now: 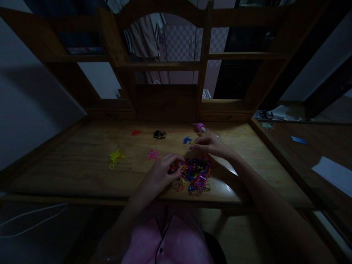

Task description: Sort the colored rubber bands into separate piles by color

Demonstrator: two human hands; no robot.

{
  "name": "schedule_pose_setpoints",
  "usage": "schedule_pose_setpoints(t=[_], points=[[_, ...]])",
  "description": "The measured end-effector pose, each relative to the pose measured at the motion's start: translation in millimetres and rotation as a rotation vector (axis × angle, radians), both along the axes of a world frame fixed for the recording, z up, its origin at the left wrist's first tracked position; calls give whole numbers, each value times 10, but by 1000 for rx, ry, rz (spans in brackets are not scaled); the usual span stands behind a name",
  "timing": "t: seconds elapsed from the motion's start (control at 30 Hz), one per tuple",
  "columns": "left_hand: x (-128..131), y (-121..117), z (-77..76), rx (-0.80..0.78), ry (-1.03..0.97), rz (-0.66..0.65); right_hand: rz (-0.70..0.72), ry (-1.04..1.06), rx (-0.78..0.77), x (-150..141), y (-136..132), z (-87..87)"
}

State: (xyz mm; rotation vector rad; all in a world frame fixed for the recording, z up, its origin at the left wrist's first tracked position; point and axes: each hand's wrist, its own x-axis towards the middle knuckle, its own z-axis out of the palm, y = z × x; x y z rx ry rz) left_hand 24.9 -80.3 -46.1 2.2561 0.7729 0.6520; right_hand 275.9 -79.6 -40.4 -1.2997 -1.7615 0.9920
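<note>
A heap of mixed-colour rubber bands (196,172) lies on the wooden desk before me. At the heap's left side is my left hand (163,172), its fingers curled, with some red bands showing between thumb and fingers. My right hand (207,143) is above the heap's far edge, its fingertips pinched on a small yellow band. Just beyond those fingertips is a small blue pile (187,140). Separate piles lie to the left: pink (153,154), black (160,134), red (135,132) and yellow (116,157).
Behind my right hand a clear bottle with a pink cap (200,126) lies on its side. A wooden shelf frame (167,66) rises along the desk's back. To the right, a lower surface holds white paper (334,174) and a blue card (298,140). The light is dim.
</note>
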Motion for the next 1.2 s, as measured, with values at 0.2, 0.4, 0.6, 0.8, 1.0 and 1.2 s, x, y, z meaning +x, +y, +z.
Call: schedule_pose_setpoints(t=[0.2,0.4,0.6,0.8,1.0,1.2], points=[[-104,48,-5,0,12,-53,2,-21,11,-4,9,-3],[-99,39,20,-36,-28,-37,-1,-19,-27,0,-2,3],[-68,75,-36,-507,-220,59,1,-30,-10,12,11,-10],[-31,47,-55,-1008,-551,98,17,-27,10,18,5,5],[-27,39,-4,-1373,-818,124,14,-15,-16,6,-12,28],[-53,27,-2,-1291,-754,129,14,-30,1,11,-3,25]])
